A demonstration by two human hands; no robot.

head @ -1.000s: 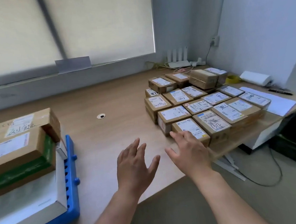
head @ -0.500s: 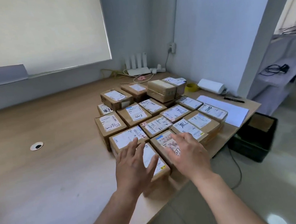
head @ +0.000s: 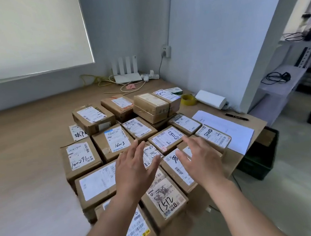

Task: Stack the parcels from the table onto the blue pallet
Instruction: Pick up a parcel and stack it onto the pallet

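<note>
Your left hand (head: 135, 170) and right hand (head: 200, 157) hover spread, holding nothing; parcel (head: 175, 171) lies between them, long axis pointing away; right hand nearer.

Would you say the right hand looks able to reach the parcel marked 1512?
Probably yes: the right hand hovers open near the parcel marked 1512, and nothing lies on top of it.

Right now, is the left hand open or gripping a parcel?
Open: the left hand has its fingers straight and spread above the parcels, curled round none.
</note>
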